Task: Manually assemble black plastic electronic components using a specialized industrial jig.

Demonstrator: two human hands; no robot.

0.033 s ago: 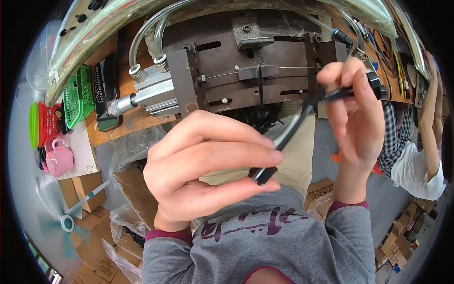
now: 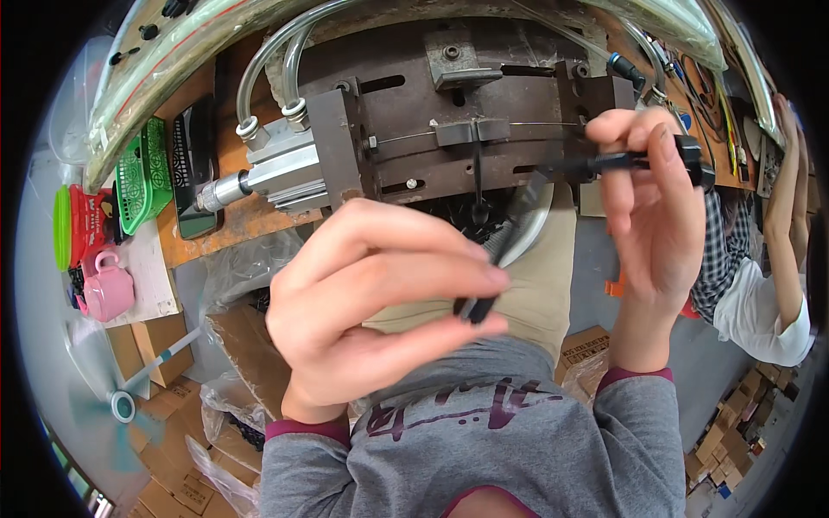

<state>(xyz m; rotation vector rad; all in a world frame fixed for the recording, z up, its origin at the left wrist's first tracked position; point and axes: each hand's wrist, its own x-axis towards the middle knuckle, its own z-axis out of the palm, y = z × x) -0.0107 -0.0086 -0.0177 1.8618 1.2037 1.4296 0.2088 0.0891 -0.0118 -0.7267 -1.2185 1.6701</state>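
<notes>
My left hand [image 2: 380,298] pinches a small black connector end [image 2: 477,307] with a silvery bit at its tip, between thumb and fingertips. From there a thin black cable [image 2: 527,207], smeared by motion, runs up to my right hand [image 2: 648,186]. That hand is closed on the cable's other end, where a thicker black plug-like piece [image 2: 688,161] sticks out beyond the fingers. Both hands are raised in front of a brown metal fixture [image 2: 509,99]. Across the fixture stretches a thin wire, with a dark block [image 2: 472,131] and a black rod at its middle.
Left of the fixture sits a silver pneumatic cylinder [image 2: 289,164] with clear hoses. A phone [image 2: 197,173], a green basket [image 2: 142,177] and a pink cup [image 2: 108,289] lie further left. A fan [image 2: 123,407] stands lower left. At right is another person's arm [image 2: 781,233].
The cable has shifted and bent more sharply near my right hand. My left fingertips and the connector end have moved slightly up and left.
</notes>
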